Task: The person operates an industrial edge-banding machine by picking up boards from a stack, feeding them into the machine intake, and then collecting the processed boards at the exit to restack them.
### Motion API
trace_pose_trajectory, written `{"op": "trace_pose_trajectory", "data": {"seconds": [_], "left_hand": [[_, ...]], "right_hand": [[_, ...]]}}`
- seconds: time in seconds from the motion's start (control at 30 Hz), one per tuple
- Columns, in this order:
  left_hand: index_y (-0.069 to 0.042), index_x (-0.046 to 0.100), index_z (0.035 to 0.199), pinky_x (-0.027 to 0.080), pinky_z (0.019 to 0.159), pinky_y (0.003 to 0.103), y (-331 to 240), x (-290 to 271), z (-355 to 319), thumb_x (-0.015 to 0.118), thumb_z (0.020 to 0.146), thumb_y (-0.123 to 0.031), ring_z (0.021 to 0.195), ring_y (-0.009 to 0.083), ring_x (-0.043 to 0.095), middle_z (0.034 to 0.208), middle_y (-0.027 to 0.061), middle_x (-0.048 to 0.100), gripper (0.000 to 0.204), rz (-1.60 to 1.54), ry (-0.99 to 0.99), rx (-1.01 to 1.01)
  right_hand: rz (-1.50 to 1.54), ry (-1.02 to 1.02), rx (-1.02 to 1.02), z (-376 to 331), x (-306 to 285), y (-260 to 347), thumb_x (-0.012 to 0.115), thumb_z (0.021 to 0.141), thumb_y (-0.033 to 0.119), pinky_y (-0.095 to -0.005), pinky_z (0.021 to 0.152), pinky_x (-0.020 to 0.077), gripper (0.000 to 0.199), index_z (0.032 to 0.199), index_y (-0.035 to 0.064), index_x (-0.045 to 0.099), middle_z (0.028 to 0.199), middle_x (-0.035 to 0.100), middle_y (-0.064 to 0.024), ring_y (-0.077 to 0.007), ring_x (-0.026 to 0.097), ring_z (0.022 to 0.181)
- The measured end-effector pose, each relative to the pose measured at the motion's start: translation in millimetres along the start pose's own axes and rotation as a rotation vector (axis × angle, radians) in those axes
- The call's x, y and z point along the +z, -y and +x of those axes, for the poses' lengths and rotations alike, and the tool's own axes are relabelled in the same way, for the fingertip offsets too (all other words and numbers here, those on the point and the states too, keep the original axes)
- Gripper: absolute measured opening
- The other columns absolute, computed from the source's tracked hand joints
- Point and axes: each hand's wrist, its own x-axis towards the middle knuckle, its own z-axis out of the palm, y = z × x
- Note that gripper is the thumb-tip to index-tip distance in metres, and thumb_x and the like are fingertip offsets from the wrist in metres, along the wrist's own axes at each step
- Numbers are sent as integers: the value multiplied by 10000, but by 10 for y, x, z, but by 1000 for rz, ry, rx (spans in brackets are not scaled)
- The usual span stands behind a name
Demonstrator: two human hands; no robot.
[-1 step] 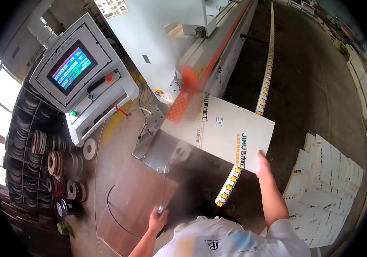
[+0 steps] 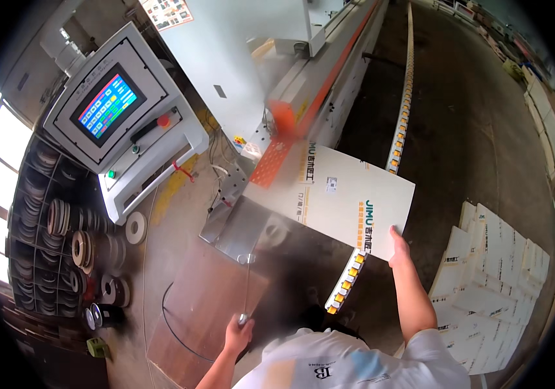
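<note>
A flat white panel (image 2: 342, 188) with green and orange printing lies across the infeed end of a long machine. My right hand (image 2: 399, 249) grips its near right corner, thumb on top, fingers hidden underneath. The panel's far left side meets an orange perforated plate (image 2: 268, 170), beside a blurred orange part (image 2: 282, 118). My left hand (image 2: 237, 333), low and left of the panel, is closed around the silvery end of a thin metal rod (image 2: 246, 292). That rod runs up to a round fitting at a clear-looking plate (image 2: 229, 233).
A control console (image 2: 112, 104) with a lit screen stands left. One roller rail (image 2: 347, 280) passes under the panel; another stretch (image 2: 399, 133) runs far ahead. Stacked white panels (image 2: 485, 292) lie right. Rolls of edging (image 2: 83, 251) fill a left rack. A brown board (image 2: 203, 324) sits below.
</note>
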Motion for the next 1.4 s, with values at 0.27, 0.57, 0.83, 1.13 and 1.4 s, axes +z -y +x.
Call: {"op": "trace_pose_trajectory", "data": {"seconds": [0.27,0.57,0.83,1.13,1.4], "left_hand": [[-60,586,1040,524,642,385,-82,176,711,726,898,-259,664,268,670,756,122,675,282,473,108,166],[-138,580,1161,533,743,542,-861,1270,587,672,899,-436,877,445,683,916,206,721,408,1177,672,402],[-159,546,1307,514,887,518,-459,2218,863,646,883,-463,1065,451,643,1044,253,703,531,1146,878,233],[-111,560,1300,506,820,371,-606,3553,14,672,950,-303,969,244,618,1005,124,676,415,861,700,-146],[-84,554,1275,490,742,308,-1019,4551,-429,678,979,-212,881,132,558,948,35,640,345,827,591,-296]], "right_hand": [[171,-16,-287,1194,-715,78,680,916,377,-438,788,550,367,1070,44,678,1056,696,-104,-268,668,923],[330,-341,-254,-103,-2149,-374,645,976,373,-457,985,530,460,1283,37,582,1258,644,-140,-293,627,1176],[453,-512,-164,-317,-3714,-225,670,949,333,-434,971,532,434,1249,26,611,1253,646,-132,-270,632,1141],[398,-538,-64,1286,-5495,639,608,971,438,-426,983,507,492,1273,49,602,1291,646,-96,-243,612,1188],[823,-708,-118,2667,-6815,1721,591,1001,417,-425,1053,473,470,1305,59,566,1275,642,-55,-211,598,1190]]}}
